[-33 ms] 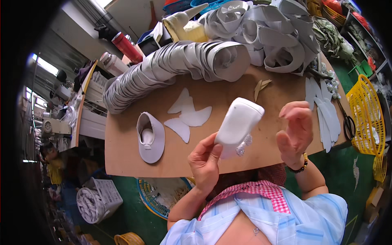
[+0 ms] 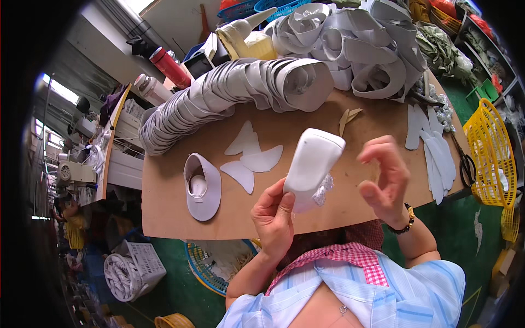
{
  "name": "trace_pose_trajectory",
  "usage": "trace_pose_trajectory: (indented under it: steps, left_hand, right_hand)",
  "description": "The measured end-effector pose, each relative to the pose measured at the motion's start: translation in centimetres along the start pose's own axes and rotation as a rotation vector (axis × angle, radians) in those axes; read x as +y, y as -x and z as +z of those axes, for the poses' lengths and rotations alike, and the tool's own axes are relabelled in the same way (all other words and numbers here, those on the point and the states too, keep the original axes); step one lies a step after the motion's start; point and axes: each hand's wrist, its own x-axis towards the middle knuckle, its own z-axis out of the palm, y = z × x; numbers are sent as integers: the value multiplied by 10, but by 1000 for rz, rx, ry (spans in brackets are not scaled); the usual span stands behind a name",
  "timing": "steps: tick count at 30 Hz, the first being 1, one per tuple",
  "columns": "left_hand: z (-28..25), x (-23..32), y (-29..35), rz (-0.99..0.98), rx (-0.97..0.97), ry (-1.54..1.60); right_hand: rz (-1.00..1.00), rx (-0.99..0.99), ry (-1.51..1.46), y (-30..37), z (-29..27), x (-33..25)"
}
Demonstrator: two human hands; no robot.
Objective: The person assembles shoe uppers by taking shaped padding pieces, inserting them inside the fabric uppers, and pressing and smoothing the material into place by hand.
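My left hand (image 2: 275, 213) is closed around one end of a white shoe (image 2: 314, 158), which is tilted above the table near its front edge. A silvery, sparkly ornament (image 2: 322, 189) sits on the shoe's right side. Beside it my right hand (image 2: 387, 177) hovers with fingers curved and apart, touching nothing I can see. To the left on the table lies a single pale shoe upper (image 2: 202, 187). Several white cut pieces (image 2: 261, 157) lie between that upper and the shoe.
A long curved stack of nested pale uppers (image 2: 219, 95) spans the far side, with a heap of more (image 2: 377, 49) behind. Right are white strips (image 2: 437, 158), black-handled scissors (image 2: 467, 169) and a yellow basket (image 2: 492, 158). Two beige slips (image 2: 348, 117) lie mid-table.
The shoe has shifted slightly left and turned a little more upright in my left hand. My right hand has moved left, closer to it.
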Motion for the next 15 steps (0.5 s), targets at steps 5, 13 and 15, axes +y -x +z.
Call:
trace_pose_trajectory:
  steps: [5, 13, 15]
  left_hand:
    - [18, -13, 2, -151, -64, 162]
    - [1, -1, -34, -92, 12, 32]
    - [2, 2, -36, -156, 69, 157]
  right_hand:
    - [410, -289, -334, 1, 34, 8]
    - [397, -681, -163, -20, 35, 21]
    - [205, -576, -135, -14, 43, 26]
